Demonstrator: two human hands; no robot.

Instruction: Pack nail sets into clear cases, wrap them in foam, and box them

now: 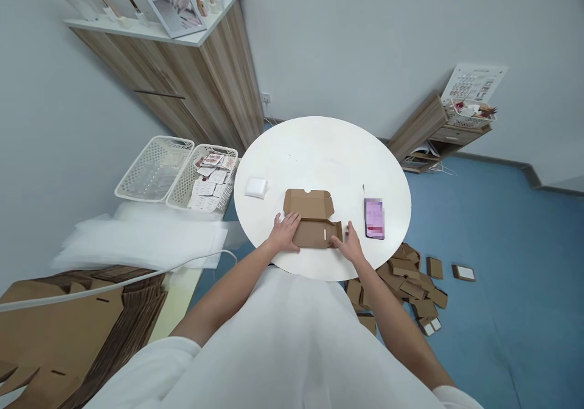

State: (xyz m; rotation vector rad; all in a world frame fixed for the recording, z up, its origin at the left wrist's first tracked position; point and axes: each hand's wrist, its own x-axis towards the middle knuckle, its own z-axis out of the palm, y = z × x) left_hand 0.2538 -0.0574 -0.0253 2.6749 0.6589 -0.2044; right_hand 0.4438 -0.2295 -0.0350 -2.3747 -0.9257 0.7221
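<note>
A small brown cardboard box point(312, 217) lies partly folded near the front edge of a round white table point(319, 153), its lid flap open toward the far side. My left hand point(285, 230) rests flat on the box's left end with fingers spread. My right hand point(350, 243) presses against the box's right end, fingers curled at the side flap. A small white pad point(256, 187) lies left of the box. A phone point(375, 218) lies to the right of it.
Two white mesh baskets point(155, 168) stand to the left, one holding several small cards point(210, 181). Flat cardboard sheets point(68, 324) and white foam point(141, 241) lie at lower left. Several folded boxes point(410, 281) are heaped on the blue floor at right. Wooden cabinets stand behind.
</note>
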